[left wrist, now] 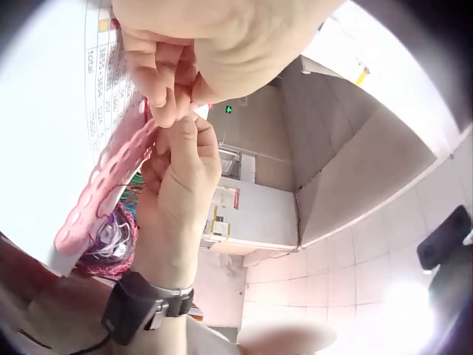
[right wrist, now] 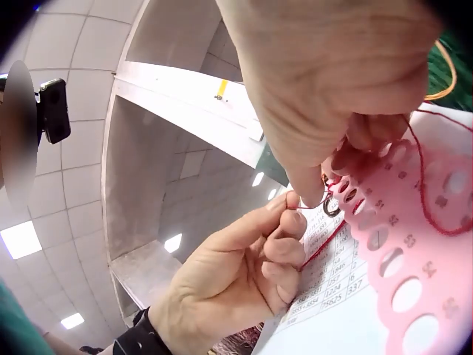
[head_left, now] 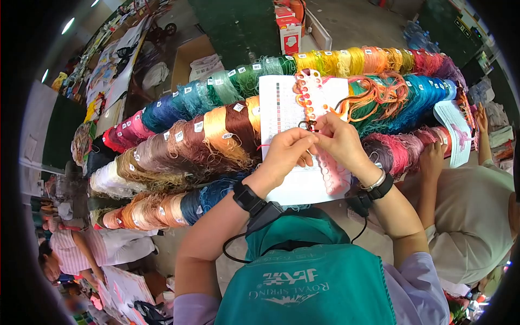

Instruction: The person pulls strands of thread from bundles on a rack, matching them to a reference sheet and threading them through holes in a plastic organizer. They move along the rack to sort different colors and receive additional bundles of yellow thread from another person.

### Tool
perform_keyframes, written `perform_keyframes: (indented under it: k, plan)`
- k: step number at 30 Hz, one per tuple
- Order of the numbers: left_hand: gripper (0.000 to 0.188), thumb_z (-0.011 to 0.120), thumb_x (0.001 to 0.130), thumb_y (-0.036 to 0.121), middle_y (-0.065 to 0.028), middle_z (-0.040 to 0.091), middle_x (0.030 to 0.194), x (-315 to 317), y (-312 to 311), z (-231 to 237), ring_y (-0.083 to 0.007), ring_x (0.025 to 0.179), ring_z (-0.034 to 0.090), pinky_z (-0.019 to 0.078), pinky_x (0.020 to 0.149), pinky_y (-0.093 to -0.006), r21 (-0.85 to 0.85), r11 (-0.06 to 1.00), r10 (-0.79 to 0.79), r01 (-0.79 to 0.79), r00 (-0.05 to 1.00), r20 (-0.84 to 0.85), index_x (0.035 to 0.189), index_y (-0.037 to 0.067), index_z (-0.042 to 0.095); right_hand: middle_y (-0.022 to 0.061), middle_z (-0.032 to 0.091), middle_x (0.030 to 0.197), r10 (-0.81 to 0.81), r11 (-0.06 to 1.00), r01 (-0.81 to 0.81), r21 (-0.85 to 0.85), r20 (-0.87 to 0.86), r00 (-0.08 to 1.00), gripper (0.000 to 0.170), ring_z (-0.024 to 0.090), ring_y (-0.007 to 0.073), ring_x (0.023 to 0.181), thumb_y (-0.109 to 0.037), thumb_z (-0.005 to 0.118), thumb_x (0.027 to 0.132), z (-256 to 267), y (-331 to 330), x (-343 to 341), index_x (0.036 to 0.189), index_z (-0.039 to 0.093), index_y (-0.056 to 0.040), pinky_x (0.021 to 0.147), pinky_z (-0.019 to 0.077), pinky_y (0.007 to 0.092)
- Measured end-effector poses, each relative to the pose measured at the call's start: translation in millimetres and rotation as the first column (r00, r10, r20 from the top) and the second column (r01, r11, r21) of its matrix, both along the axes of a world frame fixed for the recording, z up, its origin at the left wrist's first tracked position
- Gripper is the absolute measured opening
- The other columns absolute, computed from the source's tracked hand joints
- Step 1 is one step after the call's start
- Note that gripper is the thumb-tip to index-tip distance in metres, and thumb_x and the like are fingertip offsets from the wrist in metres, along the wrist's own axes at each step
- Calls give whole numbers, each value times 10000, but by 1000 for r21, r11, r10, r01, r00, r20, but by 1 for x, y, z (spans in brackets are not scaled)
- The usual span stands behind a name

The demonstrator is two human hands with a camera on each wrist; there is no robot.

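Observation:
A pink thread card (right wrist: 403, 222) with numbered holes lies over a printed chart sheet (head_left: 276, 119). Dark red thread (right wrist: 423, 177) loops across the card and runs to its edge. My left hand (right wrist: 236, 274) pinches this thread between thumb and forefinger, beside the card's edge. Close by, my right hand (head_left: 341, 140) has its fingers curled at the card's edge, pinching the thread next to a small dark ring (right wrist: 332, 205). In the left wrist view the fingertips of both hands meet over the card. Orange and pink threads (head_left: 379, 95) hang from the card's upper part.
Rows of labelled thread bundles, such as brown ones (head_left: 200, 135) and green ones (head_left: 222, 84), lie under and around the sheet. Another person (head_left: 471, 216) works close on the right. A cardboard box (head_left: 192, 57) stands behind the rows.

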State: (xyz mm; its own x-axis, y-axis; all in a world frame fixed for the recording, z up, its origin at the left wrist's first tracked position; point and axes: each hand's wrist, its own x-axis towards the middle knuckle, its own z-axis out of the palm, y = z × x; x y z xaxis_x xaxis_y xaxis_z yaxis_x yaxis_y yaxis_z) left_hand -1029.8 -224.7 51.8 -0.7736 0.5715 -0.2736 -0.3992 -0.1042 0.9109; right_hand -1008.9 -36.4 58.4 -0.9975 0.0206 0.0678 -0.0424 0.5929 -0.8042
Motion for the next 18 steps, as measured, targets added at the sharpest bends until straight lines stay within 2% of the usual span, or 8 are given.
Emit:
perform_keyframes:
  k: [3, 5, 8, 11, 14, 15, 17, 18]
  plan:
    - [229, 565, 1016, 239, -59, 677, 787, -7, 3, 7, -88, 566, 588, 451, 520, -214, -26, 1000, -7, 8, 998, 55, 1026, 27, 651, 40, 625, 696, -2, 959, 11, -285, 32, 999, 262, 577, 120, 604, -267, 736, 905, -12, 4, -9, 945, 610, -41, 564, 461, 288]
    - [207, 570, 989, 194, -78, 682, 725, -12, 10, 11, -98, 502, 567, 437, 474, -225, -78, 997, 22, -20, 1000, 15, 1001, 7, 660, 24, 632, 705, 43, 946, -26, -324, 46, 998, 260, 565, 82, 621, -271, 709, 936, -10, 6, -10, 952, 604, -34, 562, 448, 258]
    - [164, 565, 965, 133, -79, 691, 737, -22, 22, 4, -109, 494, 565, 432, 466, -233, -283, 959, -94, 22, 965, -245, 1012, 10, 662, 7, 635, 722, 94, 918, -54, -393, 83, 992, 270, 554, 41, 644, -263, 692, 958, -9, 11, -11, 1047, 588, -31, 567, 429, 213]
    - [146, 555, 939, 75, -57, 682, 730, -26, 25, 4, -115, 517, 573, 444, 485, -245, -527, 849, -277, -38, 817, -505, 1015, 17, 665, 8, 631, 720, 114, 873, -67, -483, 68, 991, 290, 556, 50, 640, -258, 677, 968, -18, 13, -12, 1118, 569, -35, 571, 427, 218]
    - [87, 569, 947, 117, -4, 613, 715, -30, 24, 3, -96, 553, 522, 410, 500, -240, -309, 950, -161, 57, 932, -324, 943, 54, 627, 14, 621, 698, 93, 896, -79, -436, 11, 996, 309, 563, 92, 624, -288, 636, 991, -23, 12, -14, 1150, 551, -37, 575, 439, 258]
    - [90, 566, 953, 141, 7, 573, 711, -32, 20, 4, -92, 560, 496, 389, 503, -236, -105, 989, -115, 105, 990, -87, 915, 68, 600, 23, 616, 691, 79, 933, -79, -352, -15, 997, 304, 567, 114, 616, -293, 621, 996, -19, 11, -14, 1146, 549, -38, 580, 447, 276]
    - [141, 559, 966, 190, 29, 494, 702, -40, -1, 7, -85, 575, 442, 346, 509, -226, 305, 952, -160, 35, 905, 395, 860, 97, 547, 48, 614, 685, 64, 979, -64, -195, -4, 998, 306, 587, 166, 611, -293, 610, 988, -11, 10, -13, 1146, 539, -41, 594, 467, 312]
    - [222, 522, 991, 242, 35, 417, 701, -39, -17, 14, -83, 572, 376, 292, 507, -222, 353, 931, -231, 94, 900, 370, 810, 128, 464, 65, 616, 685, 60, 991, -55, -124, 35, 998, 313, 603, 196, 615, -289, 614, 976, -8, 9, -12, 1149, 532, -42, 604, 479, 329]
